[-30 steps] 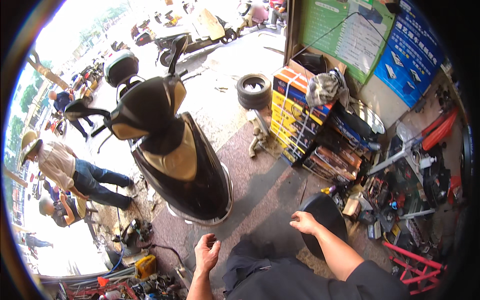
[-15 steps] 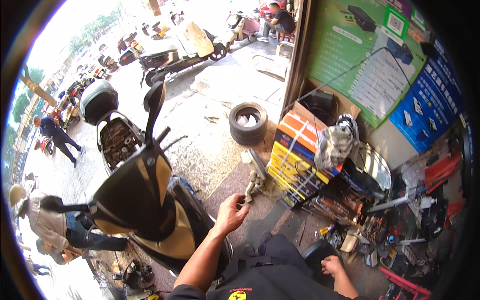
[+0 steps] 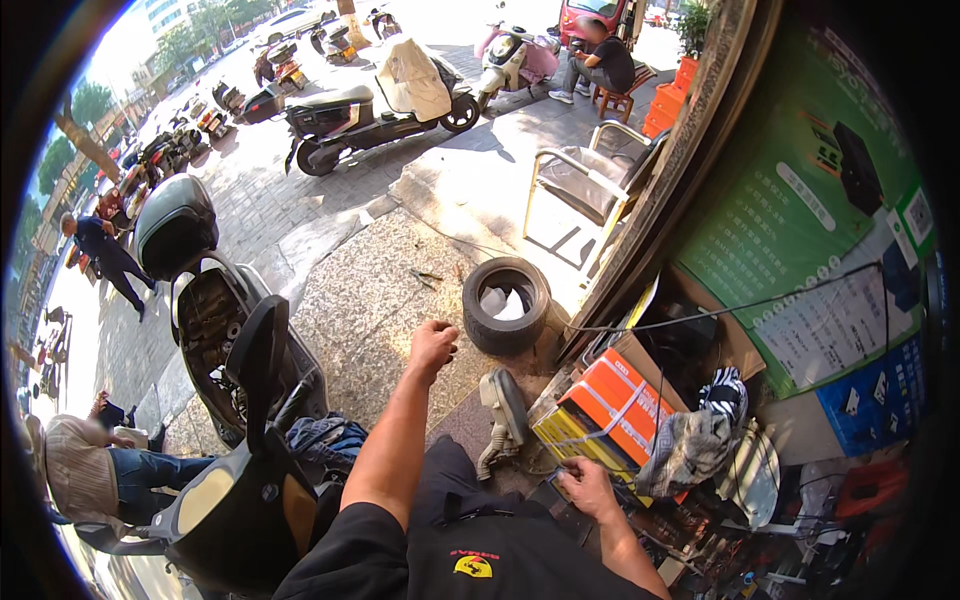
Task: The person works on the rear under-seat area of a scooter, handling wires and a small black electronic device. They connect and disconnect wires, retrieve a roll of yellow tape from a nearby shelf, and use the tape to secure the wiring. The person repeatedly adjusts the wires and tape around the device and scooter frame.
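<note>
Compartment (image 3: 212,318) of the scooter (image 3: 225,540) stands uncovered, apparently not yet closed up; left hand (image 3: 434,347) near tyre (image 3: 503,340), right hand (image 3: 588,486) near orange box (image 3: 615,385), fingers curled, grip untellable.

Near scooter (image 3: 220,530): left. Left hand (image 3: 433,347) between it and tyre (image 3: 503,338). Paper (image 3: 500,303) inside tyre. Pliers (image 3: 427,277) left of tyre. Boxes (image 3: 600,400) right of tyre, closer in; cloth (image 3: 690,455) on their right end. Right hand (image 3: 588,487) just before boxes. Chair (image 3: 585,190) behind tyre, rightward. Far scooter (image 3: 345,118) farther behind, cover (image 3: 412,80) on it. Stool (image 3: 612,100) right of far scooter, person (image 3: 614,68) on it. Poster (image 3: 830,240) far right.
</note>
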A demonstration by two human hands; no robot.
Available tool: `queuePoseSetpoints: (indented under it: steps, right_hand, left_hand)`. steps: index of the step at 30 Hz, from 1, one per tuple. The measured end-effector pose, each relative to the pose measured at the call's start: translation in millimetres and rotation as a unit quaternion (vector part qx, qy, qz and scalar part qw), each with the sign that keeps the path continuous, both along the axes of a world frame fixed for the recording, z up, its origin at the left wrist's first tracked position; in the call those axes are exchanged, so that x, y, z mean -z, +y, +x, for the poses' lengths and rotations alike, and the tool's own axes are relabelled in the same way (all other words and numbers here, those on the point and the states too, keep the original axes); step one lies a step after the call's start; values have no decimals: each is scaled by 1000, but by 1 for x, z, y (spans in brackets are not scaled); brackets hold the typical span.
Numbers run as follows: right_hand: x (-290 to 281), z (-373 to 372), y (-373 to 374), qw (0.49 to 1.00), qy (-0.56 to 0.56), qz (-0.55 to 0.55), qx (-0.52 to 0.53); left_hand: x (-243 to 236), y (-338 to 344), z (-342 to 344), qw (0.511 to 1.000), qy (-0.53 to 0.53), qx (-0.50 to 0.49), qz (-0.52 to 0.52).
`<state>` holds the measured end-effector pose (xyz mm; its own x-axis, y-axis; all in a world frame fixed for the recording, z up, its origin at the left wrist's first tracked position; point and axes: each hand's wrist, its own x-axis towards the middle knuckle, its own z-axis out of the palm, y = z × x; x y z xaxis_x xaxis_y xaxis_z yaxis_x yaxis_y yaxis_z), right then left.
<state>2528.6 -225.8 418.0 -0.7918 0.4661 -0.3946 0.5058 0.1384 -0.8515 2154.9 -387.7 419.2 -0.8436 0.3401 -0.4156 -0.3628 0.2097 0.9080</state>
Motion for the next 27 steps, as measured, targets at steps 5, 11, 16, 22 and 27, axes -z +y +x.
queuePoseSetpoints:
  steps: [5,11,16,22,27]
  right_hand:
    - [-53,-172,19,989,127,-59,-52]
    - [-61,-330,66,997,-42,-63,-3]
    - [-52,-446,115,994,-75,27,-75]
    - [-24,-587,149,984,-64,78,-145]
    - [-5,-719,143,961,-101,87,-243]
  left_hand:
    - [90,-45,-243,962,59,-258,-73]
    - [132,-125,-407,920,17,-368,-133]
    - [125,-143,-413,934,-91,-343,-36]
    - [135,-175,-367,935,-187,-254,-163]
    - [143,-222,-326,902,-315,-284,-83]
